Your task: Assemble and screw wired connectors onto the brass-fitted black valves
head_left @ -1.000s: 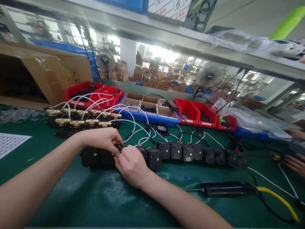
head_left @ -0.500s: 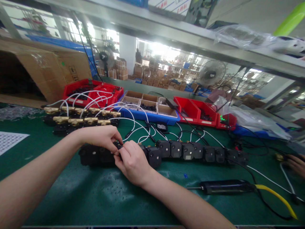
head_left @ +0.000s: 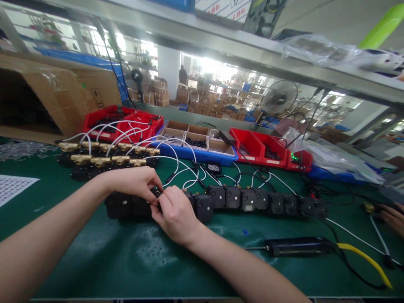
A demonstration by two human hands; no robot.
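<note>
A long row of black valve units (head_left: 249, 200) lies across the green mat (head_left: 132, 256). My left hand (head_left: 135, 183) and my right hand (head_left: 175, 214) meet over one unit near the row's left end. Both hands are closed in a pinch on a small part on top of that unit; the part itself is hidden by my fingers. White wires (head_left: 176, 164) run from the row toward the back.
Brass-fitted valves (head_left: 104, 153) sit behind my hands. Red bins (head_left: 123, 122), a blue tray with cardboard compartments (head_left: 195, 145) and more red bins (head_left: 261, 149) line the back. A black electric screwdriver (head_left: 299, 246) lies at the right. Another person's hand (head_left: 391, 216) shows at the right edge.
My hands have stayed pinched at the same unit with only slight finger shifts. The other person's hands at the right edge have drawn back, leaving one partly in view.
</note>
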